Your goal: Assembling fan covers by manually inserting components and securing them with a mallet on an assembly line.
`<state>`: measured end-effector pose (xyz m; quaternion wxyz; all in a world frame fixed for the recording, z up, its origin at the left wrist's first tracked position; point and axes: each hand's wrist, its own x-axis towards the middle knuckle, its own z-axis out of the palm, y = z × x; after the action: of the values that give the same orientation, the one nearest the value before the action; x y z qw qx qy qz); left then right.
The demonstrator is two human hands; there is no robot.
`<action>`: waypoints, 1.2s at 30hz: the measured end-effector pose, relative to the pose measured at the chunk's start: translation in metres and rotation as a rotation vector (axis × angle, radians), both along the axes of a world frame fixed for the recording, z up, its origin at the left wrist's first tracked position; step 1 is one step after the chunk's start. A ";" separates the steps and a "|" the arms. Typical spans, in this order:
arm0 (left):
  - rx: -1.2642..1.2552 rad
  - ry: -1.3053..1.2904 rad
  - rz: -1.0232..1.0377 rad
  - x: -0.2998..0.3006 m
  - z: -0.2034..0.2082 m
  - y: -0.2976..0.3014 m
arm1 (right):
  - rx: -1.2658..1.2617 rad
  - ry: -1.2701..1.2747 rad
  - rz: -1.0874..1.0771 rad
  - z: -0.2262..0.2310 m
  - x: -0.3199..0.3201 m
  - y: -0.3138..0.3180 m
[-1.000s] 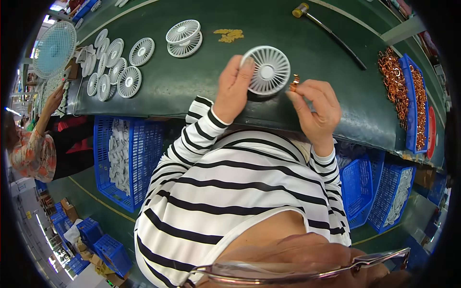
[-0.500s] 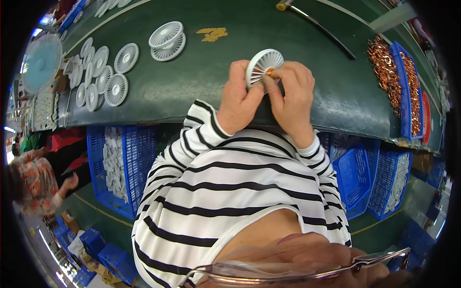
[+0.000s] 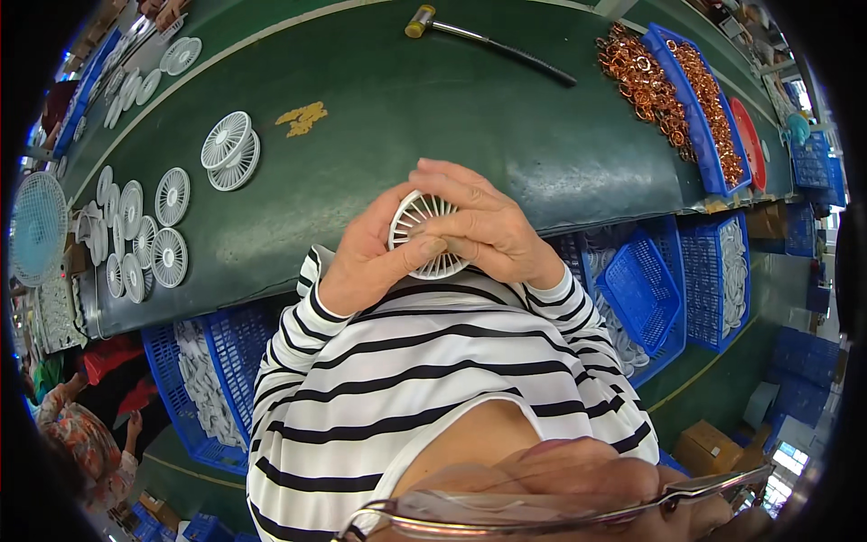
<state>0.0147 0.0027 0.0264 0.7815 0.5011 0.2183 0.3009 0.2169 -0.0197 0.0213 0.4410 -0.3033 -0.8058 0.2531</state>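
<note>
Close to my striped shirt, both hands hold a round white slatted plastic cover (image 3: 417, 206). My left hand (image 3: 368, 253) is closed around its left side, with the thumb across the front. My right hand (image 3: 495, 230) lies over its right side, fingers bent across the face and pressing on it. Those fingers hide the cover's middle, so any ring there cannot be seen. To the left on the green bench, similar white covers (image 3: 170, 257) stand and lie in a group. Two more stacked covers (image 3: 228, 140) sit farther back.
A hammer (image 3: 488, 41) lies at the back of the green bench (image 3: 361, 99). Copper-coloured rings (image 3: 643, 86) are heaped beside a blue tray (image 3: 691, 108) at right, near a red dish (image 3: 748, 144). Blue crates (image 3: 226, 370) stand below the edge. Another person (image 3: 86, 443) is at lower left.
My hands have drawn the cover closer to my body, and my right fingers now spread over its face. The copper-coloured ring seen at its centre is hidden. The whole view has swung round.
</note>
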 end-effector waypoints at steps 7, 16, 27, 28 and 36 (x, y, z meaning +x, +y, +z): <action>-0.159 0.008 0.213 0.017 -0.014 0.001 | 0.076 -0.019 -0.439 -0.020 -0.002 0.000; -0.360 -0.046 0.144 0.024 -0.007 -0.003 | 0.144 -0.065 -0.739 -0.018 -0.020 -0.016; -0.100 0.140 -0.015 0.018 -0.014 -0.002 | 0.256 -0.020 -0.448 -0.021 0.000 -0.019; -0.093 0.119 0.003 0.020 -0.013 -0.001 | 0.229 0.001 -0.463 -0.023 0.000 -0.019; 0.570 0.283 0.126 0.023 -0.025 0.002 | -0.623 0.581 -0.175 -0.034 0.003 -0.025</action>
<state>0.0375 0.0046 0.0013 0.5513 0.7223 0.2624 0.3248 0.2203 -0.0451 -0.0128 0.5567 -0.4051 -0.5047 0.5208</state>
